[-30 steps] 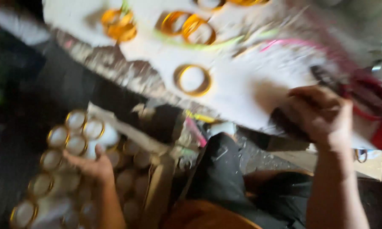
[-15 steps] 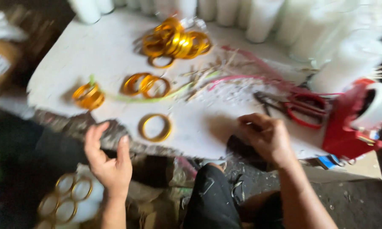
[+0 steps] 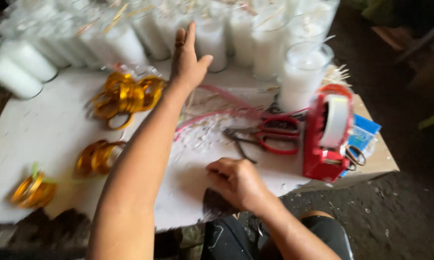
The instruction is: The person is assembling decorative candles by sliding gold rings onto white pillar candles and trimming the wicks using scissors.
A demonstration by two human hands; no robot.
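The left hand [image 3: 188, 60] reaches far with open, empty grip toward the candle glasses [image 3: 212, 38], while the right hand [image 3: 236, 180] rests curled, holding nothing visible, on the near bench [image 3: 48, 120] for support.

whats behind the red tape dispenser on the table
Behind the red tape dispenser stands a glass of white wax, with a bundle of thin pale sticks beside it. A blue packet shows at its far side; whatever lies under the dispenser is covered.
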